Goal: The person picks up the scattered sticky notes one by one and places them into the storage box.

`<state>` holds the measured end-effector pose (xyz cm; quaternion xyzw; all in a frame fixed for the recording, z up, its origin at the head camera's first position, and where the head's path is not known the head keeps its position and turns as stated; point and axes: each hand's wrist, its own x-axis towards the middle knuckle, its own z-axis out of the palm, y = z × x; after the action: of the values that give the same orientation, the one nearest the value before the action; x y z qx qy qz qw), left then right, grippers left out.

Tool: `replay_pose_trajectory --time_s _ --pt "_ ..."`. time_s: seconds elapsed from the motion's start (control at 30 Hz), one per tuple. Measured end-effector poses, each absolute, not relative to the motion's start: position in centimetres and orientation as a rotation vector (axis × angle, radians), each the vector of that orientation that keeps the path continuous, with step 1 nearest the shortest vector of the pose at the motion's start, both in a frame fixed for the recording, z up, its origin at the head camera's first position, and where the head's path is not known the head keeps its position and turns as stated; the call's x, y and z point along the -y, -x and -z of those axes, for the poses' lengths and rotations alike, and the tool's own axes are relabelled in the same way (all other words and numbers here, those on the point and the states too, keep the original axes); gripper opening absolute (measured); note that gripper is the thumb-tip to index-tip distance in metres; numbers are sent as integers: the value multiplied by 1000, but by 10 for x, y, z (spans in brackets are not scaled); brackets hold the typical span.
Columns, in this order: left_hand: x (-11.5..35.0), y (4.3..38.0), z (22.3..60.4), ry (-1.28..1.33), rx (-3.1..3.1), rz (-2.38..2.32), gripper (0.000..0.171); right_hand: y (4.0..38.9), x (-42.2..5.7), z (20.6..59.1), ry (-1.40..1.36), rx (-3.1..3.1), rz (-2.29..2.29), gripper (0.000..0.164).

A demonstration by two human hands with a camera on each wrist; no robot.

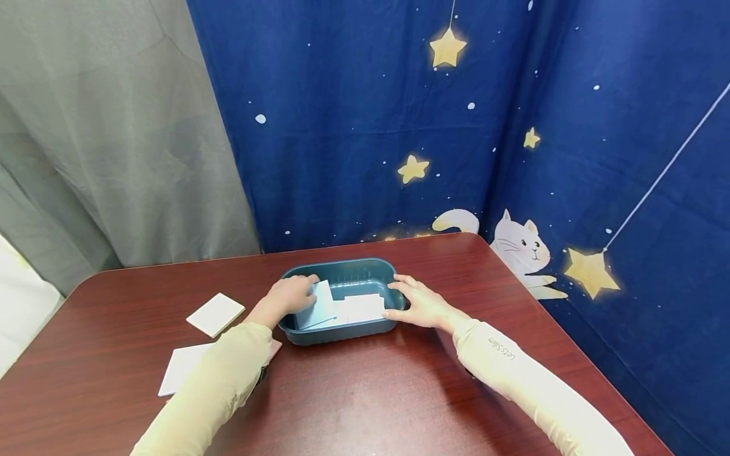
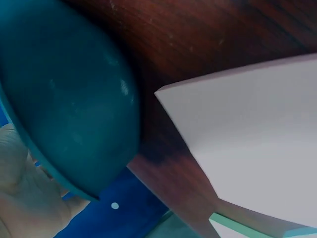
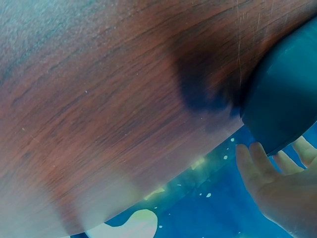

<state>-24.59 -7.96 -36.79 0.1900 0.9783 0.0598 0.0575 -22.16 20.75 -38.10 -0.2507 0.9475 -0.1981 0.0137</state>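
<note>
A dark teal oblong basket (image 1: 342, 338) sits on the table, with white paper pads (image 1: 362, 308) lying in it. Over its left end reaches my left hand (image 1: 289, 295), holding a light-blue paper pad (image 1: 319, 306) that tilts inside the basket. The left wrist view has the basket's outer wall (image 2: 74, 99) in front of that hand, so its fingertips are hidden there. My right hand (image 1: 423, 303) is at the opposite end, thumb and fingers spread and touching the rim. Spread fingers (image 3: 260, 161) beside the basket wall appear in the right wrist view too.
Left of the basket lie a square cream pad (image 1: 215, 315) and a white pad (image 1: 181, 368), the latter partly covered by my left sleeve. A pinkish pad (image 1: 275, 348) peeks out beside that sleeve. Behind the reddish-brown table (image 1: 365, 405) hang blue and grey curtains.
</note>
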Motion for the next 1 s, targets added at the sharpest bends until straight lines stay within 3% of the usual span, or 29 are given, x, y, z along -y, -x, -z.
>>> replay_pose_trajectory --time_s 1.0 --pt "78 238 379 -622 -2920 -216 42 219 -208 379 792 -2941 636 72"
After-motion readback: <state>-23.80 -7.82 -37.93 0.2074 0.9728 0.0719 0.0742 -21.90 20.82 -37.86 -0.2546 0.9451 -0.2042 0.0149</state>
